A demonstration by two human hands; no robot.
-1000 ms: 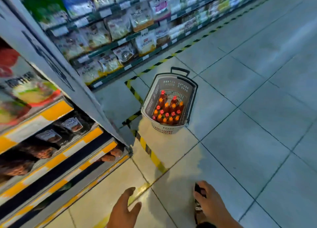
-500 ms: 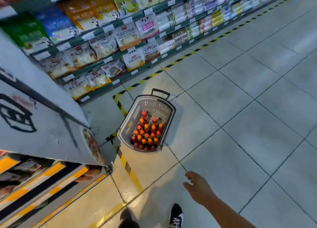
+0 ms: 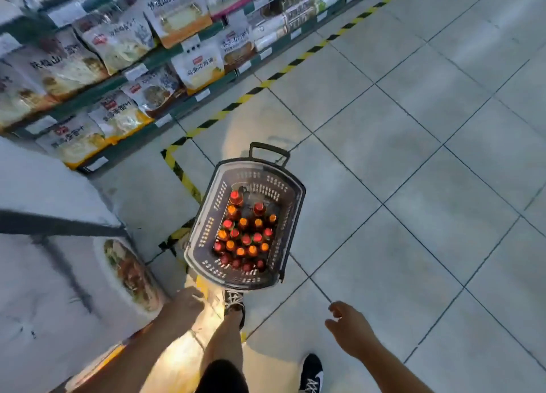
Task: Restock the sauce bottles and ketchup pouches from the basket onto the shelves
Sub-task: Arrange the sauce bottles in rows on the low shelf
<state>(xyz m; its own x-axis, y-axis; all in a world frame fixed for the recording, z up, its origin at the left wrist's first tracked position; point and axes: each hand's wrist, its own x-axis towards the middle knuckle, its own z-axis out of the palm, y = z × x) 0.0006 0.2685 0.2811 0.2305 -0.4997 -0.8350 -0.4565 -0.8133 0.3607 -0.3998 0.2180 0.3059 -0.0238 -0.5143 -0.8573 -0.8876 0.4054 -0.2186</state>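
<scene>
Reaching forward empty, right hand point(image 3: 350, 329) loosely curled, left hand point(image 3: 184, 304) too blurred to judge, both short of gray basket point(image 3: 292, 215) on tiled floor point(image 3: 413, 156), with sauce bottles point(image 3: 243, 239) upright inside, ahead between them.

You stood on a grey tile floor point(image 3: 413, 156). A basket point(image 3: 291, 191) sat on it, with striped tape point(image 3: 183, 174) just left of the basket.

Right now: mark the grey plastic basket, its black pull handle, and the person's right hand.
grey plastic basket point(image 3: 291, 185): head view, far-right rim.
black pull handle point(image 3: 269, 146): head view, top bar.
right hand point(image 3: 350, 327): head view, back of the hand.
</scene>
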